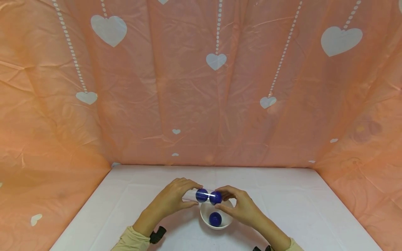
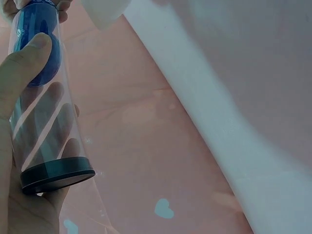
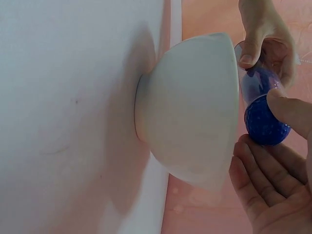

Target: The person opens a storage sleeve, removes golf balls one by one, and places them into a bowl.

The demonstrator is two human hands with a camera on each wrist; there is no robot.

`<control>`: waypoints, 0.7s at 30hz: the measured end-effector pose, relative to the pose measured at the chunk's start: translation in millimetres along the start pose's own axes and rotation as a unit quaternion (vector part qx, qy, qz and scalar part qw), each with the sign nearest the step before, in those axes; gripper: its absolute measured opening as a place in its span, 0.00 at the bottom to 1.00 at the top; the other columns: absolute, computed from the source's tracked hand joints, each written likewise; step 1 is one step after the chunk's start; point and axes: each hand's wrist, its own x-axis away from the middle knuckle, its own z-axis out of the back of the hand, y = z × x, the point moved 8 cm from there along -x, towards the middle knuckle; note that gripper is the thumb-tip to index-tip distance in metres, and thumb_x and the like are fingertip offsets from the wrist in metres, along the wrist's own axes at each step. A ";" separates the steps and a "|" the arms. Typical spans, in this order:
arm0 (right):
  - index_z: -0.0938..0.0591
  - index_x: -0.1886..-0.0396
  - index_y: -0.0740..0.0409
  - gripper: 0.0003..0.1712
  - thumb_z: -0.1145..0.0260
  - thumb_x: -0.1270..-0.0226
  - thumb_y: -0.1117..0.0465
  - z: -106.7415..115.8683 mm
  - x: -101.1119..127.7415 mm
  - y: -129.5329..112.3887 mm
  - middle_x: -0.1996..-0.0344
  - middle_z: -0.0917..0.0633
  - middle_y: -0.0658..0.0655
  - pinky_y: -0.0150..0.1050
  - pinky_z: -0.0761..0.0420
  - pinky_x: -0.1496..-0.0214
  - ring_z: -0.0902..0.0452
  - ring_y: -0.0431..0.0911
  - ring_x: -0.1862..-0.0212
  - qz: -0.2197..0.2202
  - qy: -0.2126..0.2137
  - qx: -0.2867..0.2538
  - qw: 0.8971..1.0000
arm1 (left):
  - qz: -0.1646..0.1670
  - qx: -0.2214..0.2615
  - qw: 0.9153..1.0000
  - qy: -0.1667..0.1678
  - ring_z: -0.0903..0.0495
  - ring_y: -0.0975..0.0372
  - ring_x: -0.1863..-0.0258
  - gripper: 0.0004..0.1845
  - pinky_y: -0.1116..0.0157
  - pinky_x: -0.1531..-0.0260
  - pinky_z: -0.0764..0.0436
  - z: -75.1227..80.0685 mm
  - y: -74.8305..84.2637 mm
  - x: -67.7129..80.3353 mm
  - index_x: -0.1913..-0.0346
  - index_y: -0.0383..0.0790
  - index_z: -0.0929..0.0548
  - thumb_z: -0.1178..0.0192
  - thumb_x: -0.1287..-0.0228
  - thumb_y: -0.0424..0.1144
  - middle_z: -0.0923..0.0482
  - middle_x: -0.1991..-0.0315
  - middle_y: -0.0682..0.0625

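My left hand [image 1: 176, 198] grips a clear plastic tube [image 1: 192, 195], held level above the table. One blue ball [image 1: 201, 195] sits inside the tube. At the tube's open end my right hand [image 1: 236, 205] pinches a second blue ball [image 1: 215, 197] between thumb and fingers. Both hands hover over a white bowl [image 1: 205, 219] with a third blue ball [image 1: 215, 219] in it. In the left wrist view the tube [image 2: 46, 126] has a black cap [image 2: 57, 173] on its closed end. The right wrist view has the pinched ball [image 3: 265, 123] beside the bowl [image 3: 195, 112].
The white table [image 1: 282, 202] is walled in at the back and on both sides by a peach plastic sheet [image 1: 188, 104] printed with white hearts. Black wrist-camera mounts [image 1: 158, 234] poke out near my sleeves.
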 end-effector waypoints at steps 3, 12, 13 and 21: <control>0.14 0.41 0.54 0.23 0.20 0.33 0.56 1.1 -0.4 -0.7 0.54 0.09 0.46 0.40 0.12 0.46 0.14 0.37 0.55 0.006 0.001 -0.003 1.000 | 0.002 0.002 1.000 0.003 0.14 0.61 0.48 0.29 0.55 0.41 0.16 0.1 -1.4 0.6 0.41 0.45 0.13 0.16 0.45 0.46 0.11 0.48 0.55; 0.14 0.42 0.53 0.23 0.19 0.34 0.59 4.8 -0.3 2.3 0.55 0.09 0.44 0.40 0.12 0.46 0.13 0.37 0.55 0.005 0.006 0.001 1.000 | 0.010 0.004 1.000 0.008 0.14 0.61 0.50 0.29 0.55 0.42 0.16 1.6 -4.4 0.5 0.41 0.46 0.12 0.15 0.45 0.46 0.11 0.49 0.56; 0.14 0.42 0.53 0.23 0.18 0.35 0.60 5.6 -0.1 2.2 0.55 0.09 0.44 0.41 0.12 0.46 0.13 0.37 0.55 0.005 0.007 0.002 1.000 | 0.012 0.004 1.000 0.007 0.14 0.62 0.50 0.29 0.55 0.43 0.16 1.5 -5.1 0.5 0.41 0.46 0.12 0.15 0.45 0.46 0.11 0.49 0.56; 0.14 0.43 0.52 0.22 0.19 0.33 0.55 10.9 -0.3 1.6 0.55 0.09 0.44 0.41 0.12 0.45 0.13 0.38 0.54 0.003 0.000 0.010 1.000 | 0.020 0.009 1.000 0.004 0.14 0.61 0.50 0.28 0.55 0.42 0.16 1.5 -7.2 1.1 0.40 0.46 0.12 0.16 0.43 0.46 0.11 0.49 0.56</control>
